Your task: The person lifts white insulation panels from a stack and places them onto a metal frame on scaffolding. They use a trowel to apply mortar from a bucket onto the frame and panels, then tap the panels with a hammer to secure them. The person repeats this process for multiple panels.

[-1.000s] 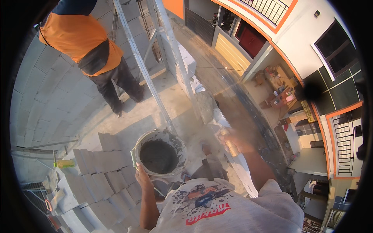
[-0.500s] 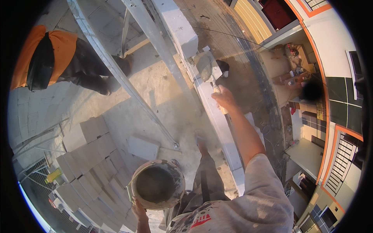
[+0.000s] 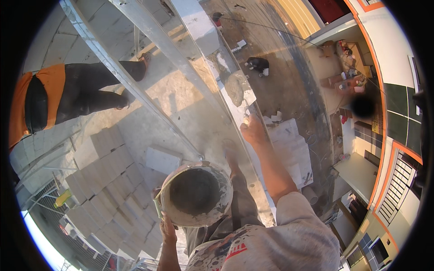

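Note:
My right hand (image 3: 254, 131) is closed round the handle of a trowel (image 3: 248, 96). Its blade carries a heap of wet grey mortar (image 3: 234, 90) and lies over the top of a narrow wall of white blocks (image 3: 232, 108); whether the blade touches the wall, I cannot tell. Just beyond, a patch of mortar coats the wall up to a raised white block (image 3: 199, 28). My left hand (image 3: 168, 231) grips the side of a mortar-smeared bucket (image 3: 226, 198), held before my body and partly filled with grey mortar (image 3: 193, 191).
Two slanting metal beams (image 3: 131, 83) cross left of the wall. Another person in orange and dark trousers (image 3: 90, 92) is at the left. Pale blocks (image 3: 106, 180) are stacked lower left, with a single block (image 3: 163, 159) on the floor. Right of the wall is a lower-level stack (image 3: 291, 151).
My right hand has drawn the trowel slightly nearer along the wall. The bucket has shifted right with my left hand. The other person has moved, legs now farther apart.

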Motion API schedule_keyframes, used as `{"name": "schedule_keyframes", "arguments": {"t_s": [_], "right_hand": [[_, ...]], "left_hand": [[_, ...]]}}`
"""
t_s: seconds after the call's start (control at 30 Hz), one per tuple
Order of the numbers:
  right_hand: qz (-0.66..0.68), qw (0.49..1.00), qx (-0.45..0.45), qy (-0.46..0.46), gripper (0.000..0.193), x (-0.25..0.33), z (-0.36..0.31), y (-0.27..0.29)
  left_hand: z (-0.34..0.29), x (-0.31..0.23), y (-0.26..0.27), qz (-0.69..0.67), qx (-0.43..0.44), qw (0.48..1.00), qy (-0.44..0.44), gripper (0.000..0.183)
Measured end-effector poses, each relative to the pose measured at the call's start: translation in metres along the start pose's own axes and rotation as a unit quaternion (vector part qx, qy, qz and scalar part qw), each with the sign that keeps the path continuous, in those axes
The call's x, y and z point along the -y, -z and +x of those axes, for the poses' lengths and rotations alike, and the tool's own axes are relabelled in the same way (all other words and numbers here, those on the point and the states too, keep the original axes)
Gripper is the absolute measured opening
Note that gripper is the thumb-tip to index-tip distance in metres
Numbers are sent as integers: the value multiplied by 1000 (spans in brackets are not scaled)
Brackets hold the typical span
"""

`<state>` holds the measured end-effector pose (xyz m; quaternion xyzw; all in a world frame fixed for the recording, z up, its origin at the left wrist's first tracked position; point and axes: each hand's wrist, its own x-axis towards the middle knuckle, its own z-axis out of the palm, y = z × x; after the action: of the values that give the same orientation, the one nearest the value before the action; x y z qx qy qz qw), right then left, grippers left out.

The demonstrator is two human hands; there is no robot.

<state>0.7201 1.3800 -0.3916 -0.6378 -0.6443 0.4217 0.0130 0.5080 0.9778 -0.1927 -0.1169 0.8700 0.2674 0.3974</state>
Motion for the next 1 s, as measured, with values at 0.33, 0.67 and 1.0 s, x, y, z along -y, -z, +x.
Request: {"name": "schedule_keyframes", "arguments": {"t_s": [0.33,0.67,1.0], "right_hand": [[-48,998,-24,-34,33,-108,-153,-13],[-74,994,-2,-83,30,-197,-291,-19],[-103,992,-66,-18,33,-154,-198,-20]], "left_hand": [[9,-19,-4,67,-6,997,-41,62],[19,7,8,115,-8,993,-20,63],[19,17,-6,149,9,989,-3,63]]}}
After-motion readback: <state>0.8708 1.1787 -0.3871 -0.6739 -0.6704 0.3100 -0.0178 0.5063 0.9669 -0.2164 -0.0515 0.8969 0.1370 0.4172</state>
